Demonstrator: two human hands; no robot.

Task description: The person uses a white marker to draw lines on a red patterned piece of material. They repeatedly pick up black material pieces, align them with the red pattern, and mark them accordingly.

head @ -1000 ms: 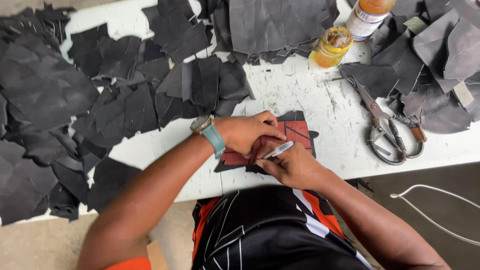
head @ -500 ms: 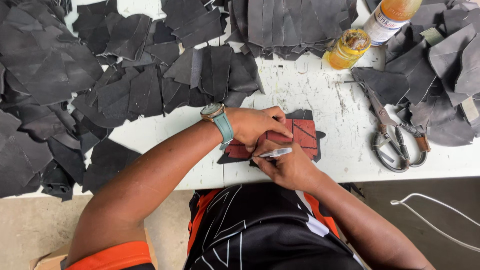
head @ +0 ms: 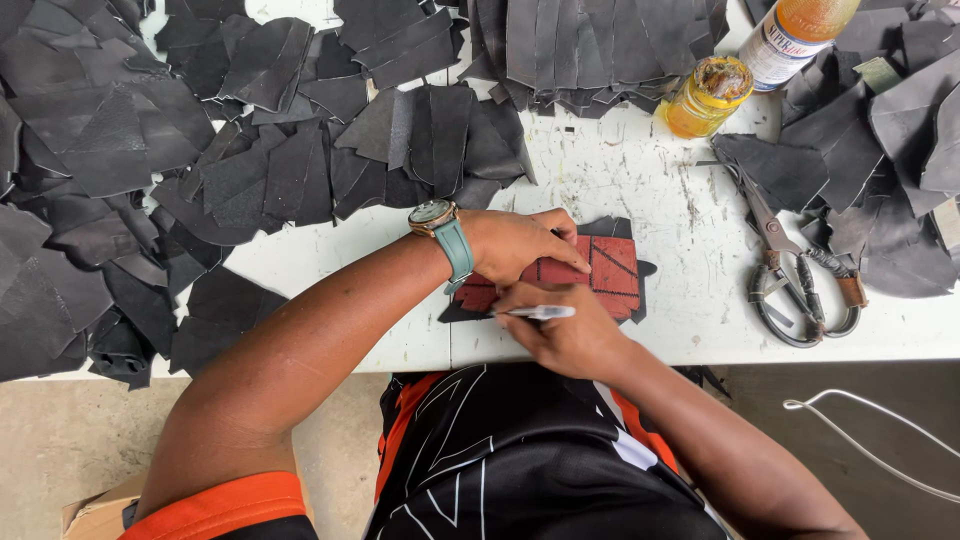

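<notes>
White and scuffed, the surface [head: 610, 180] is crowded with dark leather pieces [head: 250, 170] spread across its left side and along the far edge, with more grey pieces [head: 900, 130] heaped at the right. Near the front edge lies a red template [head: 610, 275] marked with dark lines, resting on a black leather piece [head: 625, 228] whose edges show around it. The left hand [head: 520, 245], wearing a teal-strapped watch [head: 445, 235] at the wrist, lies flat with fingers spread and pressed down on the template, holding nothing. The right hand [head: 565, 335] is closed around a silver pen [head: 535, 313], which points left with its tip at the template's lower left edge; the hand sits just at the front edge of the surface, touching the template. To the right, well apart from both hands, large scissors [head: 790, 270] lie with blades pointing away from the person. A small jar of amber glue [head: 708, 97] stands at the far side, just beside a bottle with an orange top [head: 795, 35]. Below the surface, a white wire [head: 870, 440] lies on the concrete floor [head: 70, 440].
</notes>
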